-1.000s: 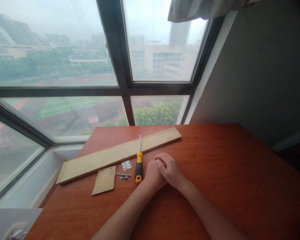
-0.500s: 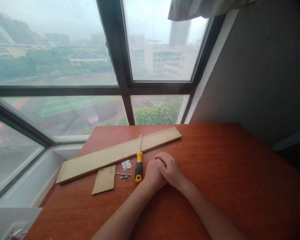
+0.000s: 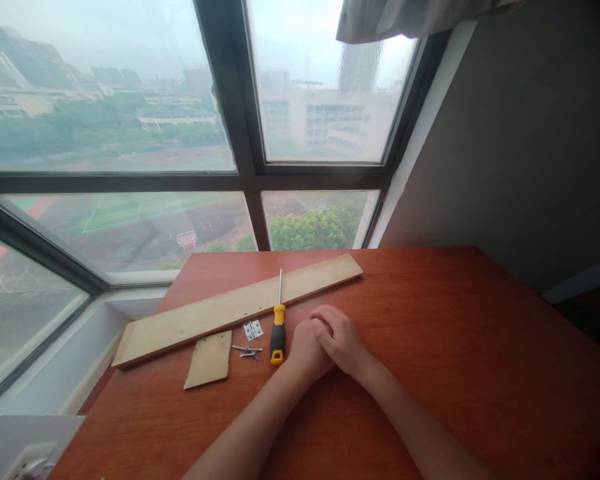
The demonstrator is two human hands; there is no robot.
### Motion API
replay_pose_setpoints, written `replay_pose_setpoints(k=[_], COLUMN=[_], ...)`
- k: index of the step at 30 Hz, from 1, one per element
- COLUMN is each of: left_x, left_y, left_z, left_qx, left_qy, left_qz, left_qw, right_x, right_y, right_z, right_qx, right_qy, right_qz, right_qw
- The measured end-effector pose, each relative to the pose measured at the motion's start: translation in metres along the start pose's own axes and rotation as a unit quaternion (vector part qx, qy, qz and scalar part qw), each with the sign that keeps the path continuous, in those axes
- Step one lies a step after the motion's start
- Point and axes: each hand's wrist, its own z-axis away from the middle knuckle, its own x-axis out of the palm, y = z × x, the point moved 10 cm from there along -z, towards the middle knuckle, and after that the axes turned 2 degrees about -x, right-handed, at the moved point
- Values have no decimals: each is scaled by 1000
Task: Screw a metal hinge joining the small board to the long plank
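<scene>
My left hand [image 3: 310, 345] and my right hand [image 3: 344, 339] rest clasped together on the table, the right one wrapped over the left. Both look closed, and most of the left fingers are hidden. Just left of them lies a screwdriver [image 3: 279, 333] with a yellow and black handle, its shaft across a long wooden board [image 3: 205, 309]. Between screwdriver and board is a silver hinge [image 3: 253, 330]. Several screws [image 3: 249, 351] lie below the hinge. A small square wooden piece [image 3: 209, 360] with two holes sits at their left.
The reddish-brown wooden table [image 3: 460, 347] stretches to the right of my arms. Large windows with a dark frame [image 3: 253, 180] rise behind its far edge. A grey wall [image 3: 510, 153] stands at the right, and a curtain [image 3: 405, 19] hangs at the top.
</scene>
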Motion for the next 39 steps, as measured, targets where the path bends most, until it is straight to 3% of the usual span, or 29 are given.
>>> replay_pose_setpoints(k=[39], left_x=[1], left_y=[2], left_z=[0], left_qx=[15], left_qy=[-9], left_qz=[-4], left_qw=[1000], right_x=[0], right_y=[-1], right_z=[1], right_qx=[3], right_qy=[-5], right_qz=[-1], right_qw=[1000])
